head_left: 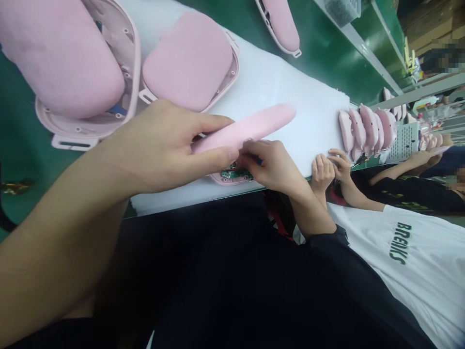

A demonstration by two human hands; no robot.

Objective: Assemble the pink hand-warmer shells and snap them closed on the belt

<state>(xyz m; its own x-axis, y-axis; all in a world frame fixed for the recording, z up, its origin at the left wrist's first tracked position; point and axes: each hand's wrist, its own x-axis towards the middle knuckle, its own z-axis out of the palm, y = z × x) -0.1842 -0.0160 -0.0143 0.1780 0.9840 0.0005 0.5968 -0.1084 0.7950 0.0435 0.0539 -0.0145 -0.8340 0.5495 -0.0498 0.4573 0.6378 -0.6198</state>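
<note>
A smooth pink cover (254,121) is gripped at its near end by my left hand (156,145), with the fingers over its far side and the thumb along its near side. The cover is raised and tilted over a pink shell (232,181) with a green circuit board (228,173) inside. My right hand (271,162) has its fingers bunched in a pinch over the board, under the cover. A bit of blue shows between those fingers; what they hold is mostly hidden.
Two open pink shells with covers (196,58) (69,63) lie at the left. Another pink piece (281,24) is on the green table (316,48). Several pink pieces (368,128) stand in a row beyond a co-worker's hands (323,169) at the white mat's edge (290,87).
</note>
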